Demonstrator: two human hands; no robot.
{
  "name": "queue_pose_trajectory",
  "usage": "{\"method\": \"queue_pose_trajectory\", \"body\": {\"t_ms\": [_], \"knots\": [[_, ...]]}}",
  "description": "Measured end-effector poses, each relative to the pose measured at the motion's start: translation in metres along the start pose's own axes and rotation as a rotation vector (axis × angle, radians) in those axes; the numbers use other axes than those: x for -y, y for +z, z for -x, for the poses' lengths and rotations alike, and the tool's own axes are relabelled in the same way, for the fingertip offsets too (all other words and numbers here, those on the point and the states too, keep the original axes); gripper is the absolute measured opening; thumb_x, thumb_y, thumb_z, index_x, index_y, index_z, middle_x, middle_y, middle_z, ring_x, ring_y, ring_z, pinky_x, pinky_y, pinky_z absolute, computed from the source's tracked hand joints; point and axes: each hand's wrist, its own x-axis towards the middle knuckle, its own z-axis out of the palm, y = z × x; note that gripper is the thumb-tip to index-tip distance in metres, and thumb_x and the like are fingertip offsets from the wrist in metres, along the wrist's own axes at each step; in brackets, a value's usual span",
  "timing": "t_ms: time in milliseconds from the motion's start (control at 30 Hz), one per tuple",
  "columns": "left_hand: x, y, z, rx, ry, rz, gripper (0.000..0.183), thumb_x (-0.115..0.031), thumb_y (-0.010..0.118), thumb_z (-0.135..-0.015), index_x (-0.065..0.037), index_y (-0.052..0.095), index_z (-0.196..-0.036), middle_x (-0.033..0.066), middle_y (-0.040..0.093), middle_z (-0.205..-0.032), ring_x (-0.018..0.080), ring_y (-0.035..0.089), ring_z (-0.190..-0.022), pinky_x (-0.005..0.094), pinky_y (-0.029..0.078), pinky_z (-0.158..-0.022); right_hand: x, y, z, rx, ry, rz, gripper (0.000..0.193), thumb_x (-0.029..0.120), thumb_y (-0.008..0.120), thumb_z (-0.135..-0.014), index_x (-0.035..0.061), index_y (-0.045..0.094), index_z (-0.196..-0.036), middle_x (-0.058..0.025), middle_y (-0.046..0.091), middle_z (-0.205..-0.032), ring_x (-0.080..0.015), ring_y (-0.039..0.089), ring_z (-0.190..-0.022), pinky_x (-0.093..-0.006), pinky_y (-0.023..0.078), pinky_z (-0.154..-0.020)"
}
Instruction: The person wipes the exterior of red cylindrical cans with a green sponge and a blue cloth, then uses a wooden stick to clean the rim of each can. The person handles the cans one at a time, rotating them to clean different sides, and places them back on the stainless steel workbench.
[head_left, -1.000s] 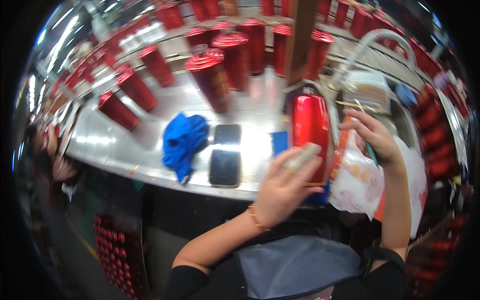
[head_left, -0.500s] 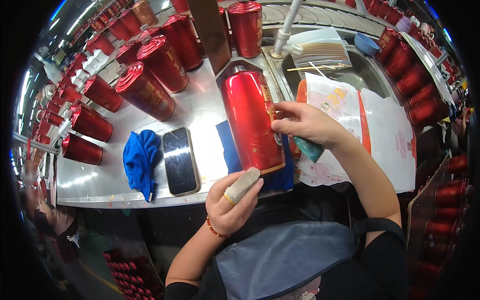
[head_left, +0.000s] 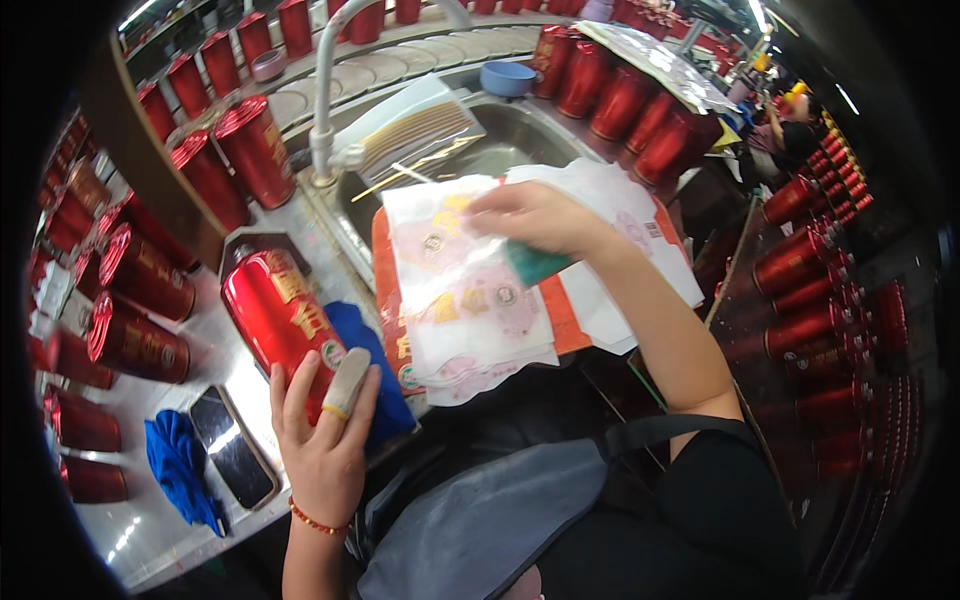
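Observation:
A shiny red cylindrical tin [head_left: 275,315] lies on its side on a blue cloth [head_left: 367,362] at the steel counter's front edge. My left hand [head_left: 322,435] rests against the tin's near end and pinches a small pale block [head_left: 347,382] between its fingers. My right hand [head_left: 535,218] reaches over a stack of white printed sheets [head_left: 462,290] and holds a small teal pad [head_left: 536,265] against them. The sheets lie on an orange board [head_left: 565,322] beside the sink.
A steel sink [head_left: 505,140] with a curved tap [head_left: 330,90] lies behind the sheets. Several upright red tins [head_left: 140,290] crowd the counter's left and back. A black phone [head_left: 232,445] and a crumpled blue cloth [head_left: 180,470] lie at the left. Another person [head_left: 795,135] stands far right.
My right hand left the red tin and moved right onto the paper sheets with the teal pad. My left hand rose against the tin's near end. The view swung right.

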Motion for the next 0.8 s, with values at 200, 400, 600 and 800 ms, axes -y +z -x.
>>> {"method": "queue_pose_trajectory", "body": {"t_ms": [200,400,600,800], "knots": [[-0.002,0.014,0.031,-0.194,-0.349,0.278,0.044,-0.008,0.075,-0.091,-0.007,0.067,-0.134,0.0217,0.054,-0.143,0.0387,0.047,-0.138,0.0453,0.038,-0.115,-0.144,-0.124,0.086,-0.577,0.521,0.565,0.043,0.047,0.074,-0.086,0.0075,0.080,-0.103,-0.0153,0.077,-0.095,-0.0303,0.074,-0.090,-0.0409,0.057,-0.082],[0.001,0.022,0.053,-0.210,-0.444,0.345,0.049,-0.010,0.071,-0.096,-0.006,0.058,-0.143,0.0222,0.048,-0.148,0.0396,0.045,-0.139,0.0460,0.036,-0.116,-0.173,-0.127,0.116,-0.595,0.760,0.670,0.048,0.046,0.080,-0.078,0.0009,0.080,-0.094,-0.0214,0.073,-0.081,-0.0302,0.073,-0.076,-0.0403,0.056,-0.074],[0.004,0.026,0.054,-0.212,-0.412,0.364,0.048,-0.009,0.072,-0.095,-0.007,0.060,-0.141,0.0225,0.047,-0.149,0.0393,0.044,-0.140,0.0467,0.038,-0.116,-0.199,-0.155,0.119,-0.422,0.691,0.444,0.058,0.050,0.082,-0.077,-0.0066,0.075,-0.088,-0.0215,0.069,-0.074,-0.0323,0.067,-0.065,-0.0433,0.052,-0.067],[0.004,0.028,0.053,-0.238,-0.410,0.415,0.049,-0.007,0.072,-0.093,-0.008,0.060,-0.141,0.0230,0.045,-0.150,0.0395,0.043,-0.141,0.0471,0.040,-0.115,-0.183,-0.154,0.117,-0.435,0.784,0.204,0.046,0.043,0.084,-0.081,-0.0012,0.074,-0.076,-0.0062,0.060,-0.063,-0.0178,0.055,-0.055,-0.0395,0.046,-0.055]]}}
